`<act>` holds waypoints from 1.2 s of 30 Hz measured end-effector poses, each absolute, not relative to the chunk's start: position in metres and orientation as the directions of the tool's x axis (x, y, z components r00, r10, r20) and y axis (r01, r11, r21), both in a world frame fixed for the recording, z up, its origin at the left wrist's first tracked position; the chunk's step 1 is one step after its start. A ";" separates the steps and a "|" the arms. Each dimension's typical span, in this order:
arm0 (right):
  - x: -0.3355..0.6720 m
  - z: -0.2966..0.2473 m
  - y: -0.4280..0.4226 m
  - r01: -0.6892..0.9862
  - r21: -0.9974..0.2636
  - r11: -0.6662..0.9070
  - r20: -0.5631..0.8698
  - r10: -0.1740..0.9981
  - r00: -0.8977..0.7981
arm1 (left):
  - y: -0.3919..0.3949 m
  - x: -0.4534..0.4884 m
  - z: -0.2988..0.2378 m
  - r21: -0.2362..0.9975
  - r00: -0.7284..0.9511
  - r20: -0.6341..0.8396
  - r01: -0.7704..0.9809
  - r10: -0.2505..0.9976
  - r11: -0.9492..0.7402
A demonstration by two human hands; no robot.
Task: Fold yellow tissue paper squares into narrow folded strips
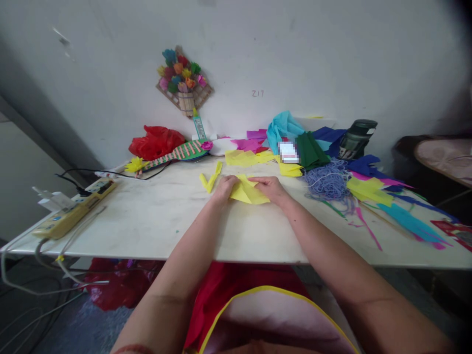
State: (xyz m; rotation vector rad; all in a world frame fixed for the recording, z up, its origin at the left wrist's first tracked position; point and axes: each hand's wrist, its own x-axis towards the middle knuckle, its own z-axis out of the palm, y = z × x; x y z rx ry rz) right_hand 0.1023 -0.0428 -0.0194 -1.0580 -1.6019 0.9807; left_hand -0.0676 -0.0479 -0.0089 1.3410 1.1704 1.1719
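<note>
1. Behind everything I saw a pale wall (313,59), then the white tabletop (147,216).
2. My left hand (224,189) and right hand (273,189) gripped opposite sides of the yellow sheet (250,192), fingers closed on its edges; they covered parts of it, and I couldn't tell whether it touched the tabletop.
3. The dark bottle (357,139) carried pale lettering too blurred for me to read.
4. A red printed piece (452,232) was cut off at the right.
5. Letters on the glue-like tube (198,127) defeated me too.
6. Pixelation hid a small whitish item (288,152).
7. Smallest was the handwritten marking (257,93), seemingly "Z17".
</note>
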 end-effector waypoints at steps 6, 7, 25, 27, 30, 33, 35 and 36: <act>0.102 -0.020 -0.043 0.198 -0.919 0.341 0.296 0.929 -0.224 | -0.043 -0.070 -0.015 0.998 0.069 0.051 0.033 0.996 -0.054; 0.102 -0.020 -0.043 0.201 -0.919 0.340 0.294 0.929 -0.224 | -0.043 -0.070 -0.015 0.999 0.065 0.050 0.013 0.997 -0.051; 0.105 -0.026 -0.034 0.241 -0.732 0.637 0.547 0.761 -0.349 | -0.048 -0.065 -0.013 0.999 0.124 0.005 0.033 0.992 -0.009; 0.105 -0.022 -0.037 0.239 -0.742 0.626 0.530 0.767 -0.362 | -0.047 -0.066 -0.014 0.998 0.132 0.025 0.050 0.991 -0.032; 0.108 -0.014 -0.042 0.209 -0.795 0.569 0.468 0.795 -0.384 | -0.048 -0.066 -0.013 0.988 0.122 0.074 0.123 0.990 -0.089; 0.110 -0.009 -0.047 0.145 -0.856 0.496 0.415 0.828 -0.378 | -0.050 -0.066 -0.010 0.955 0.102 0.140 0.250 0.985 -0.162; 0.109 -0.009 -0.048 0.155 -0.891 0.427 0.362 0.873 -0.328 | -0.053 -0.065 -0.007 0.916 0.092 0.191 0.340 0.977 -0.211; 0.108 -0.010 -0.048 0.164 -0.905 0.392 0.335 0.895 -0.293 | -0.054 -0.064 -0.005 0.896 0.091 0.215 0.378 0.972 -0.234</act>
